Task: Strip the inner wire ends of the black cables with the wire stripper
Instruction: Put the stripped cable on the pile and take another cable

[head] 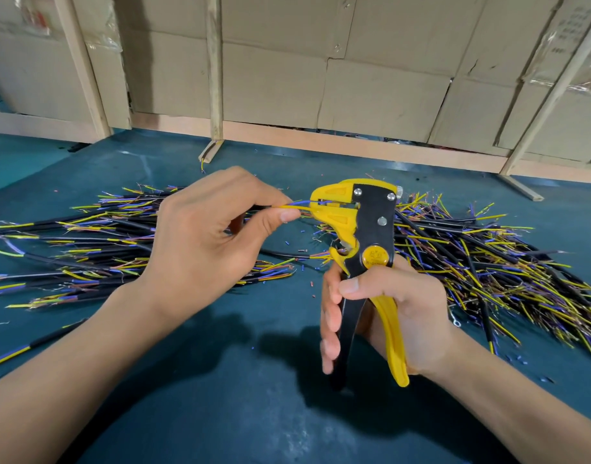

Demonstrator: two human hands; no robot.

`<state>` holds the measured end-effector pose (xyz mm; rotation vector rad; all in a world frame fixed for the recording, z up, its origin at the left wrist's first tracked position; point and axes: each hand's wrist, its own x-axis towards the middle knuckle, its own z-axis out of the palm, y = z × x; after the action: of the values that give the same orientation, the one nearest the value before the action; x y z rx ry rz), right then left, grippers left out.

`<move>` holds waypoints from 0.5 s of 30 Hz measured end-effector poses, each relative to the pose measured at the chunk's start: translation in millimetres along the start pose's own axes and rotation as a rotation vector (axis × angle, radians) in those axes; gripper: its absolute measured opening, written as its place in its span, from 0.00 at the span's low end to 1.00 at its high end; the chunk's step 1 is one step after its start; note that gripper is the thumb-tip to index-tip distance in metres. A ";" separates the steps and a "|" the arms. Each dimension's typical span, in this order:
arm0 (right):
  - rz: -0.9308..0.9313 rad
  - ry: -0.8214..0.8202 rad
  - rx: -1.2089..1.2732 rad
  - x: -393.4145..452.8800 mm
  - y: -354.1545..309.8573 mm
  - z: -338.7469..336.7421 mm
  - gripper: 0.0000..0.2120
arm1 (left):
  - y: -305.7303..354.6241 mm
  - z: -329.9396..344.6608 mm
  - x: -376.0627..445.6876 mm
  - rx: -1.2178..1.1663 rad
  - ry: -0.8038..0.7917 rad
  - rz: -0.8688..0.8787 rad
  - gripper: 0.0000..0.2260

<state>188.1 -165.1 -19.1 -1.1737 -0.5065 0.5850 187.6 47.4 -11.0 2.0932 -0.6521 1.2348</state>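
The left hand [207, 229] pinches the inner wires [295, 205] into the wire stripper [361, 226], whose handles the right hand [391, 316] grips loosely, so a squeeze seems next.

Cardboard wall [371, 85] with wooden posts [215, 68] behind teal mat [220, 380].

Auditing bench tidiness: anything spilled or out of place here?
Yes. Small blue and red insulation offcuts lie scattered over the teal table mat below the yellow-and-black wire stripper, between two loose heaps of black cables. Nothing looks damaged.
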 end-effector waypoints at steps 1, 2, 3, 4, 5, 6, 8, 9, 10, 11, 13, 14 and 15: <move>-0.009 0.023 0.016 0.4 2.0 1.8 0.08 | -0.6 -0.5 0.4 -0.002 -0.015 0.015 0.05; -0.014 0.054 0.035 0.7 3.9 3.7 0.08 | -1.8 -0.8 0.3 -0.002 -0.032 0.029 0.04; -0.010 0.083 0.048 1.4 5.7 4.3 0.07 | -3.3 -0.7 0.4 0.008 -0.042 0.049 0.04; 0.003 0.110 0.056 3.0 6.8 4.0 0.07 | -5.5 -0.9 0.5 0.028 -0.050 0.063 0.05; 0.023 0.131 0.077 4.6 7.7 2.7 0.06 | -8.2 -1.7 0.3 0.054 -0.064 0.065 0.06; 0.036 0.139 0.117 5.7 7.3 0.7 0.05 | -11.4 -1.9 0.7 0.080 -0.079 0.060 0.07; 0.046 0.140 0.198 9.0 6.0 -4.2 0.09 | -15.1 -2.3 5.2 0.125 -0.087 0.008 0.08; 0.053 0.153 0.227 10.1 5.9 -5.4 0.09 | -15.5 -2.4 11.1 0.132 -0.085 -0.041 0.08; 0.064 0.161 0.246 10.5 6.1 -5.9 0.08 | -14.6 -1.9 20.1 0.141 -0.076 -0.076 0.08; 0.079 0.151 0.248 10.7 6.2 -6.5 0.07 | -13.1 -0.8 33.3 0.166 -0.071 -0.104 0.08; 0.132 0.091 0.198 9.2 5.6 -7.8 0.06 | -7.4 6.4 66.9 0.174 -0.110 -0.127 0.08; 0.149 0.055 0.166 7.6 5.4 -7.8 0.06 | -1.0 15.8 83.5 0.113 -0.172 -0.158 0.08; 0.142 0.013 0.140 4.6 6.0 -6.8 0.06 | 6.0 26.8 97.6 0.046 -0.270 -0.183 0.08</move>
<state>195.0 -165.2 -26.5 -1.0845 -0.3667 0.7228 242.5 14.0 67.5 2.3239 -0.5373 0.8828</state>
